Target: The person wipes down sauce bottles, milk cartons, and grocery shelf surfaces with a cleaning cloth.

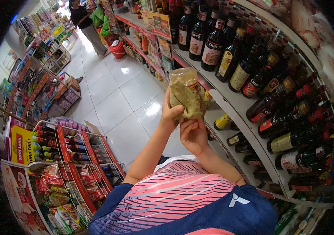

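A clear plastic jar [183,73] with a red and yellow label is held up in front of my chest, near the edge of the bottle shelf. A greenish-brown cloth [185,100] is wrapped around its near side. My left hand [171,107] presses the cloth against the jar, its thumb lying over the cloth. Below the cloth, my right hand [193,135] grips the lower end of the jar with bent fingers. The cloth hides much of the jar.
Dark sauce bottles [212,49] line the shelf [237,102] close on the right, with more bottles beneath. A rack [69,156] of bottles and packets stands at the left. Beyond the tiled aisle are a red bucket [116,50] and a person [85,23].
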Demonstrator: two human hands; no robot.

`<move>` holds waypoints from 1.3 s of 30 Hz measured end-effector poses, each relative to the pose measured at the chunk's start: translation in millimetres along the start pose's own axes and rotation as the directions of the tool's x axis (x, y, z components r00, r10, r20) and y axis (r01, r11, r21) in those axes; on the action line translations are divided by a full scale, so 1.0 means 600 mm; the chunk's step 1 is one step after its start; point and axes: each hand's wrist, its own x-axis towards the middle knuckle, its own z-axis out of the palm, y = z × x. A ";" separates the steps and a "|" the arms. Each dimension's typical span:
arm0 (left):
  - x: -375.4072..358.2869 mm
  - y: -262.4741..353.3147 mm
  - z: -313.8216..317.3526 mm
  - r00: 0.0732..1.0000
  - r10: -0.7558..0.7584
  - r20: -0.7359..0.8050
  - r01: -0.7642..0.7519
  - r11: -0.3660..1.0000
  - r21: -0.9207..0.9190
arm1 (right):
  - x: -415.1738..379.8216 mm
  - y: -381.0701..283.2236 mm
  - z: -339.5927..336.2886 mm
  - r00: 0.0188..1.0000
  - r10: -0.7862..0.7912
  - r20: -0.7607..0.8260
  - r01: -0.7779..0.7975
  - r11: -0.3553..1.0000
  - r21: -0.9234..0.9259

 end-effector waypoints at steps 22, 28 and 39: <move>0.023 0.049 0.021 0.960 0.205 -0.189 -0.191 0.978 0.088 | 0.002 -0.020 0.046 0.672 -0.362 0.646 0.558 -0.326 -0.763; 0.039 0.068 -0.010 0.941 0.189 -0.279 -0.154 0.978 0.142 | -0.011 -0.027 0.063 0.632 -0.396 0.667 0.353 -0.619 -0.702; 0.037 0.058 -0.015 0.886 0.161 -0.435 0.000 0.938 0.347 | -0.008 -0.037 0.071 0.571 -0.197 0.797 0.463 -0.724 -0.511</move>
